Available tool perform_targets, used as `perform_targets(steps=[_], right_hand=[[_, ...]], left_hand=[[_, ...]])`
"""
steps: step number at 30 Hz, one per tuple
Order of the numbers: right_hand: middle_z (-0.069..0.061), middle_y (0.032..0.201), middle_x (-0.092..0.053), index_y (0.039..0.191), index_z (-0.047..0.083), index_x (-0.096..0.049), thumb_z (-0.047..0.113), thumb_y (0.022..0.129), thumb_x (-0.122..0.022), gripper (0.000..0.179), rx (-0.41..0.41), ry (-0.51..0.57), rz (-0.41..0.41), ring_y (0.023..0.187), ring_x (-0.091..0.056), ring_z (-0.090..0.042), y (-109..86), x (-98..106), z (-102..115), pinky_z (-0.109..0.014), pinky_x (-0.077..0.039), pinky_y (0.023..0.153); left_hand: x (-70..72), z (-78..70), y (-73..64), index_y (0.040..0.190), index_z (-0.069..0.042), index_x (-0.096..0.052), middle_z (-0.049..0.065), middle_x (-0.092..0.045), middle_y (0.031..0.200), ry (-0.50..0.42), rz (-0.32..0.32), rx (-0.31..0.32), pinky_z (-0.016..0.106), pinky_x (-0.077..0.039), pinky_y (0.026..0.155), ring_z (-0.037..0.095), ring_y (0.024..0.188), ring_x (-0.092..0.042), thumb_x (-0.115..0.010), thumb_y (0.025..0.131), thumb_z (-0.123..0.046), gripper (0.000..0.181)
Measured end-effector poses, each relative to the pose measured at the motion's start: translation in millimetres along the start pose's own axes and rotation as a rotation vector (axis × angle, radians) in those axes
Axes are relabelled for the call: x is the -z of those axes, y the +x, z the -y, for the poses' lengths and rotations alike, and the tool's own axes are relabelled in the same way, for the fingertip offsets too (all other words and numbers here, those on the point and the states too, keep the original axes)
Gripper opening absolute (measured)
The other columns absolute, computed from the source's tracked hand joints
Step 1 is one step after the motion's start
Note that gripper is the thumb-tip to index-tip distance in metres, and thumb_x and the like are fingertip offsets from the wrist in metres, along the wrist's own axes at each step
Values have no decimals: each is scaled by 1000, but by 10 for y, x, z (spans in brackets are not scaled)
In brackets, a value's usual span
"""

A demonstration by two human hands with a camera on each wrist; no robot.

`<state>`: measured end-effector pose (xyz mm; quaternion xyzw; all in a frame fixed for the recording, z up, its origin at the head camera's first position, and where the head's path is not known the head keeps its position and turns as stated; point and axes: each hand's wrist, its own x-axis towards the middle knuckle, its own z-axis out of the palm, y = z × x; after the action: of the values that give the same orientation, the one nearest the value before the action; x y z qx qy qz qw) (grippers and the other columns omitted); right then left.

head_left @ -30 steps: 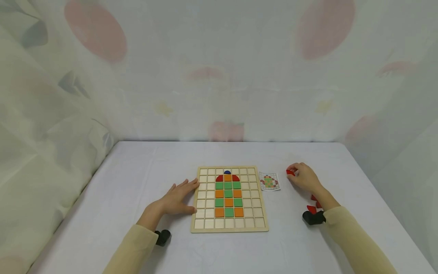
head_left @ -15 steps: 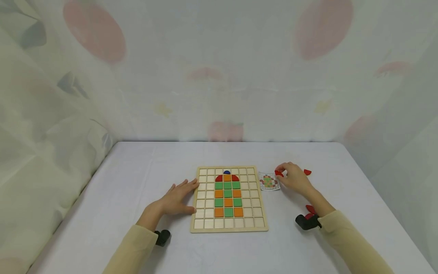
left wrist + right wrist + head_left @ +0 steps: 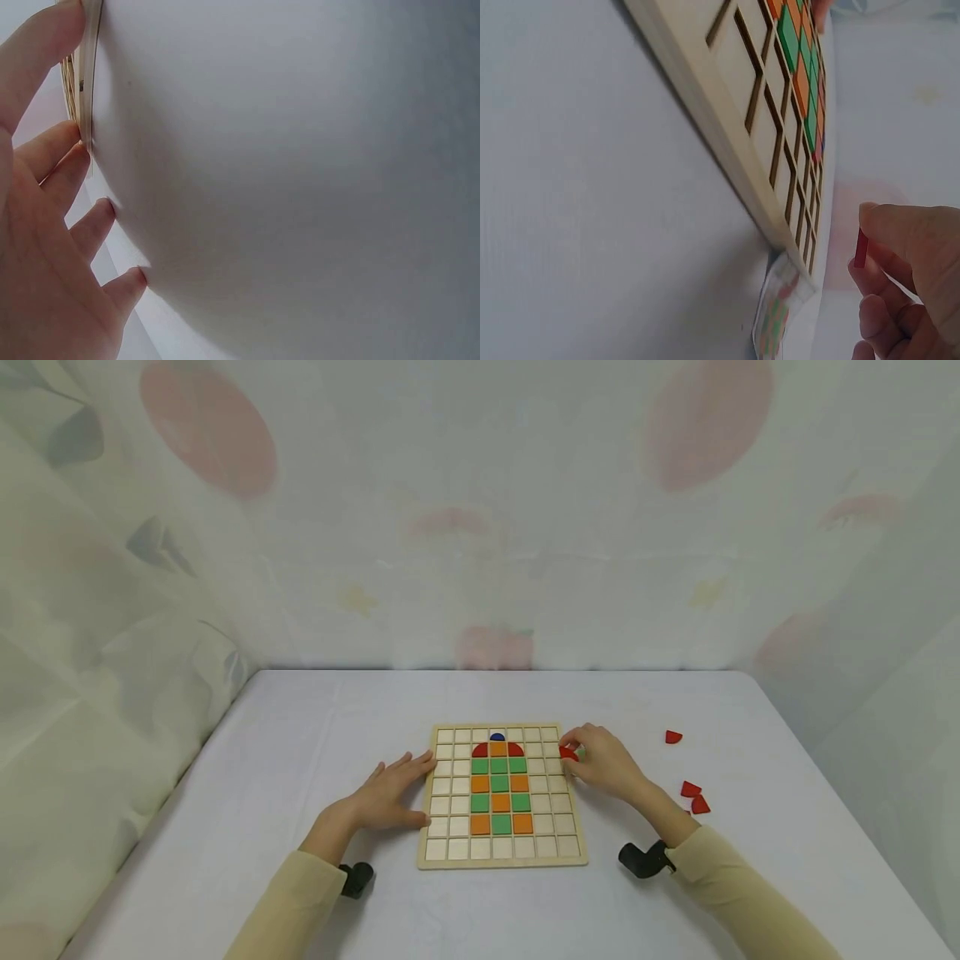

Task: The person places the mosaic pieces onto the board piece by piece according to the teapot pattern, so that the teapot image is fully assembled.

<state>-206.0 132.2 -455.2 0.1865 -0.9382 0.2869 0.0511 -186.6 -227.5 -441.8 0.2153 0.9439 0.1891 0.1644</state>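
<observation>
A wooden grid board (image 3: 502,852) lies on the table, with orange, green, red and blue tiles set in its middle columns. My left hand (image 3: 386,795) rests at the board's left edge, fingers spread and straight, thumb and fingertips touching the frame. At the board's right edge, my right hand (image 3: 604,763) pinches a red quarter-round tile (image 3: 568,752) between thumb and fingers. In the right wrist view the pinched tile (image 3: 861,248) shows edge-on, held up off the board. The small printed pattern card (image 3: 774,319) is mostly hidden under the right hand in the head view.
One red quarter-round tile (image 3: 673,737) lies at the back right of the table. Nearer, several red tiles (image 3: 700,804) lie close together, partly near the right forearm. A patterned cloth (image 3: 480,527) hangs behind the table, and another cloth drapes at left.
My right hand has picked up the red tile at right and carried it left, over the card, to the board's right edge. The left hand has stayed in place.
</observation>
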Motion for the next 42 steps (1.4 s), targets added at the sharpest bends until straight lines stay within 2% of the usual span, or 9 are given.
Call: perform_targets(steps=[6,16,35,42], right_hand=[[1,88,-59,96,13,-65,19,78,-71,19,1,-46,38,80,-50,-14,48,-135,140,-28,-43,69],[2,87,-58,93,16,-64,22,79,-70,17,-5,-82,58,81,-51,-15,159,-310,226,-30,-44,71],[3,82,-55,94,18,-64,27,78,-71,20,34,-180,68,76,-48,-14,183,-379,229,-29,-42,63],[3,82,-55,94,17,-63,27,78,-72,21,43,-172,72,75,-47,-15,179,-385,228,-30,-41,62]], left_hand=[[-2,-19,-10,144,-16,-33,1,-23,152,-13,0,-5,60,-6,109,31,141,-14,-75,74,-35,84],[10,-23,-13,144,-14,-33,2,-23,152,-17,-3,-17,61,-6,108,32,140,-15,-75,74,-34,84],[13,-46,-32,144,-12,-32,4,-23,152,-26,-7,-35,63,-5,107,34,140,-15,-75,74,-33,84],[8,-38,-30,144,-12,-33,4,-24,152,-24,-9,-42,63,-5,107,35,140,-15,-75,75,-33,84]])
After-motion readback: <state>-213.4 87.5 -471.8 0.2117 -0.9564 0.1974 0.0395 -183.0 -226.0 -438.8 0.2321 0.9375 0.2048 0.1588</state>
